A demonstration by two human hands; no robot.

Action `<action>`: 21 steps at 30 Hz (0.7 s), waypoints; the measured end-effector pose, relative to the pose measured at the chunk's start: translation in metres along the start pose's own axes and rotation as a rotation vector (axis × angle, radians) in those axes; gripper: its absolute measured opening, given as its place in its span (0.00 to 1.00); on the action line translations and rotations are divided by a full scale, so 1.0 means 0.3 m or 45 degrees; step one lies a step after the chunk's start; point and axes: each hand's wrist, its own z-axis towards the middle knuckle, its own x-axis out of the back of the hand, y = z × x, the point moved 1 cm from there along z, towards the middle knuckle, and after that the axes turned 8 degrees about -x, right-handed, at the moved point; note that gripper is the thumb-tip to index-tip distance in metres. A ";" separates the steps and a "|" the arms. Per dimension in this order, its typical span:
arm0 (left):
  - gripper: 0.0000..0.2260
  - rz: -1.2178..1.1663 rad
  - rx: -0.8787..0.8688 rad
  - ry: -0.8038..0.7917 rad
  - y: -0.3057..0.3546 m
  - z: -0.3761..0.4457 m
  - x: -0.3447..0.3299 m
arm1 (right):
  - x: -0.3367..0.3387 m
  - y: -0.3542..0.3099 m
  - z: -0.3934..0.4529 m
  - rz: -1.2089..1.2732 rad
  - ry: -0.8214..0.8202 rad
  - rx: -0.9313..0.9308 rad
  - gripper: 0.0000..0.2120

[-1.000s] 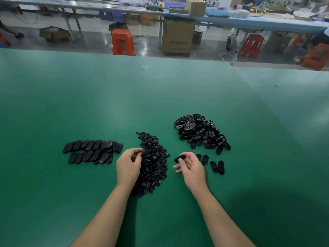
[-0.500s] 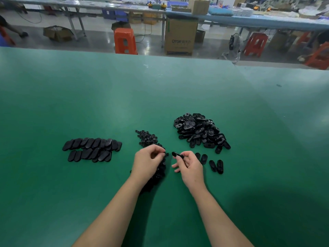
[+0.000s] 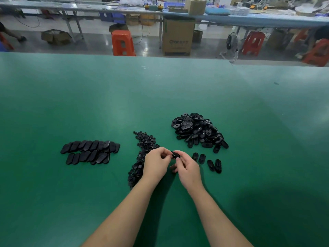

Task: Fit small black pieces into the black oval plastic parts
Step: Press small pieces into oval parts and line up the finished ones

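The oval part (image 3: 175, 154) now sits between both my hands above the green table (image 3: 89, 104); a second ago only my right hand (image 3: 187, 169) pinched it. My left hand (image 3: 155, 164) has come over from the small-piece pile (image 3: 142, 154), fingertips curled against the part's left end.

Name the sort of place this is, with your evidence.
Probably a factory assembly hall: long workbenches, cardboard cartons and plastic stools on the floor, and a heap of oval parts sorted on the green table.
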 end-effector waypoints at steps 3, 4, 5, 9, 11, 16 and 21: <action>0.06 0.007 0.029 0.011 0.006 0.000 -0.001 | -0.001 0.001 -0.001 -0.025 0.008 0.008 0.15; 0.07 0.006 0.034 0.018 0.010 -0.001 -0.002 | -0.001 -0.001 -0.003 -0.037 0.008 0.011 0.15; 0.07 0.009 0.032 0.024 0.015 0.000 -0.003 | 0.000 -0.002 -0.005 -0.045 0.008 0.017 0.15; 0.06 0.046 0.007 0.027 0.033 0.000 -0.011 | 0.003 -0.007 -0.007 -0.081 0.035 0.033 0.15; 0.06 0.076 -0.002 0.016 0.037 -0.001 -0.014 | 0.005 -0.005 -0.004 -0.101 0.042 0.034 0.14; 0.05 0.149 -0.001 0.018 0.037 0.011 -0.008 | 0.006 0.002 -0.002 -0.078 0.044 0.026 0.14; 0.09 0.201 -0.034 -0.046 0.031 0.032 0.014 | 0.010 -0.006 -0.007 -0.003 0.028 0.021 0.16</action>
